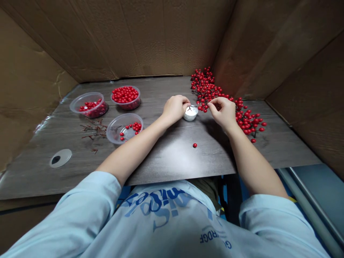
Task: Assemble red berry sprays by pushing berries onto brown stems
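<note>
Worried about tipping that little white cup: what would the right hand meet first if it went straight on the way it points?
The right hand points across to the left hand; first in line looks like the thin dark stem over the small white cup, though depth is unclear.

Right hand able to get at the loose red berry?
Probably yes: nothing lies between the right hand and the loose red berry on the dark tabletop, so the way looks free.

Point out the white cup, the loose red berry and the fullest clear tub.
White cup [190, 118]: head view, on its outer wall.
Loose red berry [195, 145]: head view, on the berry's middle.
Fullest clear tub [125, 86]: head view, on its back rim.
</note>
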The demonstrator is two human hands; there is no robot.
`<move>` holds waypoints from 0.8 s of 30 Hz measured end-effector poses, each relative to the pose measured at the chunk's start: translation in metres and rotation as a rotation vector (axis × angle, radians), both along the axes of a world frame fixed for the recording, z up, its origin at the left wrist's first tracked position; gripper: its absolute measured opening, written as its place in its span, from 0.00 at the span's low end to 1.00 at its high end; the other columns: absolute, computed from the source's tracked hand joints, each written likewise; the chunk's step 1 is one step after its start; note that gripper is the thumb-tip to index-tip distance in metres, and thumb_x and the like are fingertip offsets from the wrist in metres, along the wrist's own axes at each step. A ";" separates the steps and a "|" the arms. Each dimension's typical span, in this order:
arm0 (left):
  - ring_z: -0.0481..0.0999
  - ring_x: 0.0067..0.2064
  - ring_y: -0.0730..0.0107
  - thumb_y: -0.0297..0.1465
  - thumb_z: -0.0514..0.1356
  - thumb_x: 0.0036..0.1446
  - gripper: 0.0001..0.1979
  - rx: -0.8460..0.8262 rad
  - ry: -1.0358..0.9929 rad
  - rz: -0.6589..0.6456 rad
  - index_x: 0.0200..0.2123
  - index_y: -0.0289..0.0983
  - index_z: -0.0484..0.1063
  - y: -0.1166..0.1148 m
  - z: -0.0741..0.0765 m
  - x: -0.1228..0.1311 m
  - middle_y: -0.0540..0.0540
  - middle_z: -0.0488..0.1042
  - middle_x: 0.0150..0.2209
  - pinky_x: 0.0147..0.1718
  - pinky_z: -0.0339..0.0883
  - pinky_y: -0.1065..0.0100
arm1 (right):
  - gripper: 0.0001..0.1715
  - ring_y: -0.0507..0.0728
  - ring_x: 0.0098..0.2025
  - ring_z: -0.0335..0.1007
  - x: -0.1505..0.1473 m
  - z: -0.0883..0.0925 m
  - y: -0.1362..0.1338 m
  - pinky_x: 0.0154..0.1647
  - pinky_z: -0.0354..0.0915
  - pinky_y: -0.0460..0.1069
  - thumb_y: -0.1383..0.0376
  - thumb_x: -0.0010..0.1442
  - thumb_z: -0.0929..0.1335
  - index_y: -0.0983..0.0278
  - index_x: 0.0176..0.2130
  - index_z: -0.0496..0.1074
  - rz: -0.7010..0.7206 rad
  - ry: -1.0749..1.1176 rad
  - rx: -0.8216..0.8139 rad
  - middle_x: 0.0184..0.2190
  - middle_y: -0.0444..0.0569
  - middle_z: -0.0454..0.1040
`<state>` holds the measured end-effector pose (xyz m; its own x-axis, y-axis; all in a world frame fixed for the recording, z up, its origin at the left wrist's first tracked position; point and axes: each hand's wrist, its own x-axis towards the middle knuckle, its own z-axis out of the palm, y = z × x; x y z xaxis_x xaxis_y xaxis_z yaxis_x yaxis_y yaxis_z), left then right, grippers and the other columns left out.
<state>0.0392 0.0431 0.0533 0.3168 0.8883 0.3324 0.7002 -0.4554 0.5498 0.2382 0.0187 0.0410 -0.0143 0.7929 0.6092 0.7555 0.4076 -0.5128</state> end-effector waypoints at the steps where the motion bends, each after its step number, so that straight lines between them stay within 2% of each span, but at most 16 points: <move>1: 0.71 0.37 0.66 0.31 0.57 0.54 0.11 -0.016 0.027 -0.002 0.35 0.35 0.78 0.002 0.001 0.001 0.43 0.77 0.37 0.39 0.61 0.67 | 0.05 0.56 0.30 0.67 0.000 -0.001 0.000 0.32 0.64 0.51 0.66 0.53 0.67 0.64 0.25 0.69 -0.001 -0.018 0.002 0.28 0.50 0.74; 11: 0.73 0.41 0.60 0.29 0.54 0.53 0.13 -0.062 0.226 -0.013 0.36 0.36 0.78 0.005 -0.001 0.010 0.40 0.77 0.40 0.42 0.62 0.62 | 0.06 0.56 0.30 0.67 0.000 -0.005 0.002 0.34 0.63 0.52 0.68 0.53 0.66 0.63 0.25 0.69 0.022 -0.080 -0.012 0.27 0.50 0.73; 24: 0.74 0.39 0.58 0.29 0.53 0.52 0.13 -0.035 0.265 -0.045 0.34 0.36 0.78 0.002 -0.007 0.012 0.40 0.77 0.37 0.37 0.63 0.62 | 0.06 0.55 0.29 0.66 0.000 -0.006 0.002 0.32 0.63 0.51 0.67 0.53 0.66 0.63 0.25 0.69 0.025 -0.062 -0.006 0.26 0.49 0.73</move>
<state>0.0515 0.0449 0.0460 0.4280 0.8809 0.2021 0.8013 -0.4733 0.3659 0.2385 0.0209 0.0352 -0.0715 0.7954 0.6018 0.7755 0.4238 -0.4680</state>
